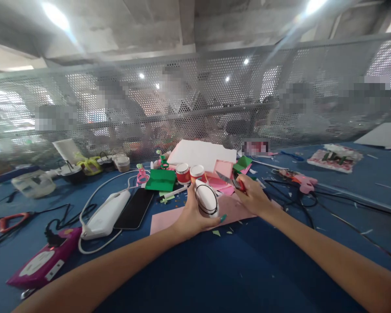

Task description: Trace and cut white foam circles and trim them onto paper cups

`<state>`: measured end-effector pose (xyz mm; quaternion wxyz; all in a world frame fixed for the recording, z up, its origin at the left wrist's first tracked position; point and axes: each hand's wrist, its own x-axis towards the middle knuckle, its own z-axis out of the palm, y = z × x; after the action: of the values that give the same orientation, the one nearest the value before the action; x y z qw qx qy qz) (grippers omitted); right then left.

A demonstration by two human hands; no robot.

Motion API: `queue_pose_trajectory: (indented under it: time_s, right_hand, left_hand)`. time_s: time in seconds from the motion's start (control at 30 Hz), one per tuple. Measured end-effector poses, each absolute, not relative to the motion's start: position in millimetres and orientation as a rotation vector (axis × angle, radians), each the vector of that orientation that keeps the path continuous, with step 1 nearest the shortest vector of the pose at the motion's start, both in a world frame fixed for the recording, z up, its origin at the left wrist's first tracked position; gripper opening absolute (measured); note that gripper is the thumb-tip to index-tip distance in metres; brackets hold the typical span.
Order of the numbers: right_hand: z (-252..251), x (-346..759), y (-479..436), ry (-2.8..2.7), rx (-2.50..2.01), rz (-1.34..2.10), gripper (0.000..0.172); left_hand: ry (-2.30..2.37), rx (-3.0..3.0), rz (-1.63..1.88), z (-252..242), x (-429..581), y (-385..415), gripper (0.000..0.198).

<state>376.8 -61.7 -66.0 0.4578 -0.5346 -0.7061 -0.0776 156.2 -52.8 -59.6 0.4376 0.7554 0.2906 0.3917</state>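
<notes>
My left hand [192, 214] is wrapped around a white paper cup [207, 199] that lies tilted, with a dark line drawn round its side. My right hand [252, 195] grips red-handled scissors [232, 180], whose blades point left towards the cup. Both hands hover over a pink paper sheet [163, 219] on the blue table [234, 269]. Just behind the cup stand two small red-and-white cups [189, 172].
A white power bank [106, 214] with its cable and a black phone [135, 208] lie to the left. Green paper [161, 179], pink paper and white sheets [200, 153] sit behind. Black cables [296, 195], a pink glue gun [301, 180], a magenta box [42, 261]. Perforated metal screen [215, 100] behind; people beyond it.
</notes>
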Motion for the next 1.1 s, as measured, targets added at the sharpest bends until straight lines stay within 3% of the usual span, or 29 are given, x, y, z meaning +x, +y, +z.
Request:
queue_pose_trajectory:
  time_s: [0.43,0.63,1.1]
  right_hand:
    - [-71.2,367.4,-64.9,-2.053,-1.183,-0.177,0.008]
    - [-72.2,368.7,-64.5,-2.066,-1.244,-0.193,0.014]
    - [-80.9,368.5,-65.5,-2.077,-1.246,-0.185,0.010]
  left_hand:
    - [0.523,1.742,0.912,-58.1,155.1,-53.0,0.104]
    - [0.595,1.773,0.893,-59.4,153.9,-55.4,0.110]
    - [0.757,2.061,0.750,-52.4,149.2,-57.3,0.110]
